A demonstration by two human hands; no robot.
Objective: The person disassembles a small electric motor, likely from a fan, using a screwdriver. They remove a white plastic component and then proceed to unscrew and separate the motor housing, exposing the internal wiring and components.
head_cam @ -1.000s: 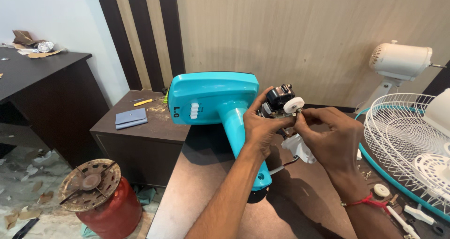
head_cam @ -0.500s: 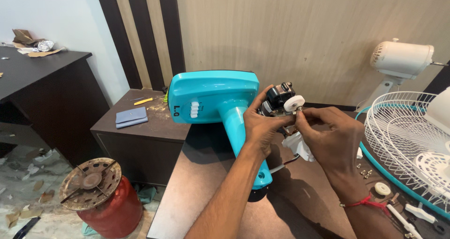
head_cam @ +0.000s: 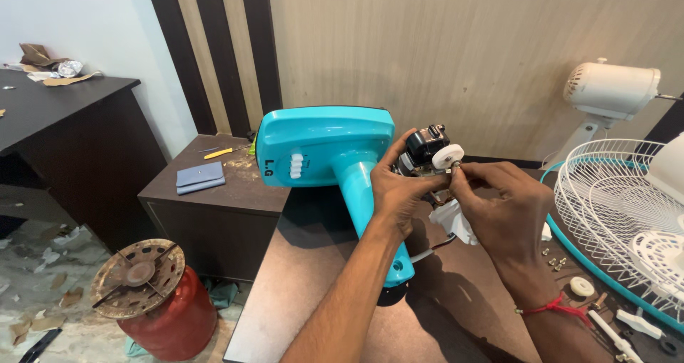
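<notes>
While tilted, teal fan stand [head_cam: 324, 146]

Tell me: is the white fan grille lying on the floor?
No: the white grille rests on the brown table, to the right of both hands working at the fan motor.

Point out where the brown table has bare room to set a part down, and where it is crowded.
Free: the table left of the left hand, below the teal fan stand. Also bare: the low cabinet right of the blue wallet. Crowded: right of the right hand, screws and fan grille.
</notes>
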